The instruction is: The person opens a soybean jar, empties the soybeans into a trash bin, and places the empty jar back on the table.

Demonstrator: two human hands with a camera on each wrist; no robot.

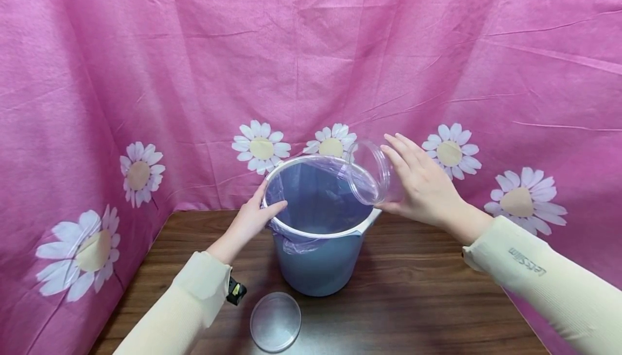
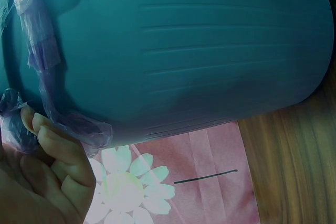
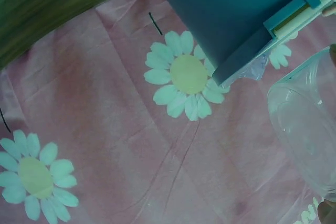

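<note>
A blue-grey trash bin point(image 1: 316, 268) with a white rim stands upright on the table, lined with a thin purple bag point(image 1: 301, 245). At the bin's left rim my left hand point(image 1: 245, 222) grips, thumb over the inside and fingers outside; the left wrist view shows its curled fingers point(image 2: 55, 145) beside the bunched bag. My right hand point(image 1: 427, 190) holds a clear plastic jar point(image 1: 373, 179) by its sides, tilted with the open mouth toward the bin, above the right part of the rim. From the right wrist, the jar point(image 3: 302, 119) looks see-through, with no contents visible.
A clear round lid point(image 1: 275, 322) lies flat on the brown wooden table point(image 1: 413, 301), in front of the bin and near the left forearm. Pink cloth point(image 1: 194, 74) with white daisies hangs behind and at both sides.
</note>
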